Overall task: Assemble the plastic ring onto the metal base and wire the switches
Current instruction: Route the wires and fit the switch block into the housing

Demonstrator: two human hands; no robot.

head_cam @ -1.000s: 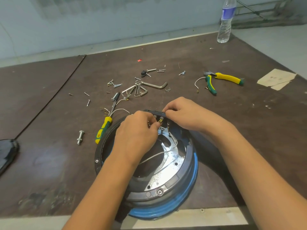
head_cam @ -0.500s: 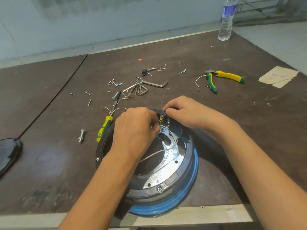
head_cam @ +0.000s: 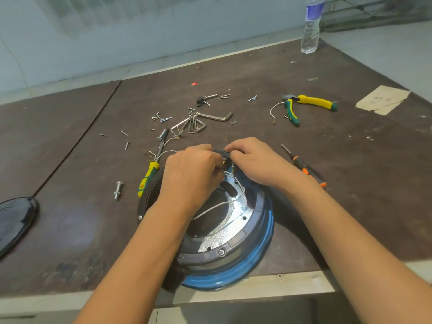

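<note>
A blue-rimmed metal base [head_cam: 261, 260] sits at the table's near edge with a dark plastic ring [head_cam: 236, 250] on top and a shiny plate inside. At the ring's far side stands a black switch block [head_cam: 223, 152] with brass terminals. My left hand [head_cam: 192, 174] has its fingers curled at the terminals, where white wires [head_cam: 215, 206] lead; the fingertips are hidden. My right hand [head_cam: 253, 160] pinches the switch block from the right.
A yellow-green screwdriver [head_cam: 149, 176] lies left of the ring, an orange-black one [head_cam: 304, 169] right of my wrist. Hex keys [head_cam: 198, 122], loose screws, a bolt [head_cam: 118, 190] and pliers [head_cam: 304, 105] lie beyond. A water bottle [head_cam: 311, 26] stands far right, a black cover [head_cam: 16, 220] far left.
Both hands stay at the switch block with only small finger shifts. The view has tilted slightly, bringing the orange screwdriver into sight.
</note>
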